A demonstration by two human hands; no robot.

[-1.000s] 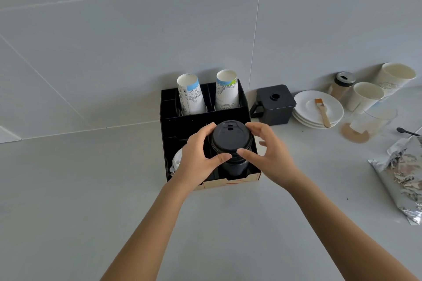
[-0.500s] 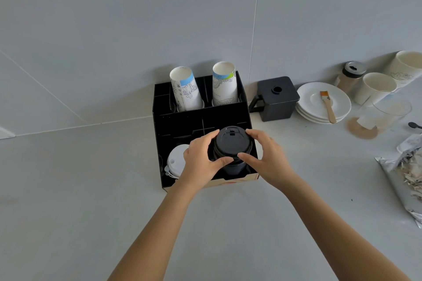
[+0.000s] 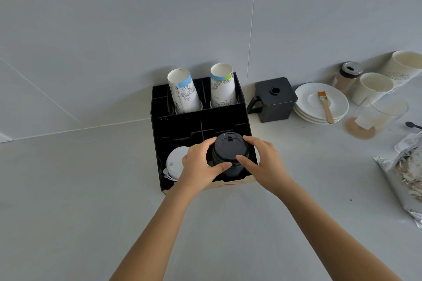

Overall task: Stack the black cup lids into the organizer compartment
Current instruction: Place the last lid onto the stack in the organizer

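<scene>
black lid stack [image 3: 229, 153] lower now in organizer [image 3: 201, 125] front-right compartment, left hand [image 3: 199, 166] and right hand [image 3: 265, 162] grips clamped around it

Two printed cup stacks [image 3: 182, 93], perhaps three plates [image 3: 319, 102], one brush [image 3: 326, 107].

Both hands [image 3: 201, 166] [image 3: 265, 164] cupped, fingers [image 3: 245, 158] curled

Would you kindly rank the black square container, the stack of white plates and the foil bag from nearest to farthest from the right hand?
From the right hand:
1. Black square container, behind it by the wall.
2. Stack of white plates, farther right.
3. Foil bag, at the far right edge.
</scene>
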